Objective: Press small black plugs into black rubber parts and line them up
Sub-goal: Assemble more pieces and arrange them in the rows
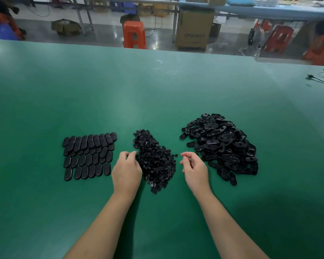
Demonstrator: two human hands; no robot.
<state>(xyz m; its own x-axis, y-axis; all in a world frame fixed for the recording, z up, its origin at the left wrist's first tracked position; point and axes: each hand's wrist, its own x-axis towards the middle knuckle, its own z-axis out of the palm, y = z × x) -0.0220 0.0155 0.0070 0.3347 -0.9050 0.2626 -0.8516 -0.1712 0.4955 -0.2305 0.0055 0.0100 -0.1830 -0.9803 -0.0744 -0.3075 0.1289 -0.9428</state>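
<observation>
Green table: plug pile between both hands; left hand touching its 9 o'clock edge, right hand just beside at 3 o'clock, fingers of both loosely curled, holding nothing visible.

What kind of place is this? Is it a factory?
Probably a small factory or assembly workshop. A long green worktable holds a heap of black rubber parts, a pile of small plugs and neat rows of finished pieces; cardboard boxes stand behind.

My counter is green; the plugs and rubber parts are black, the stool orange.
</observation>
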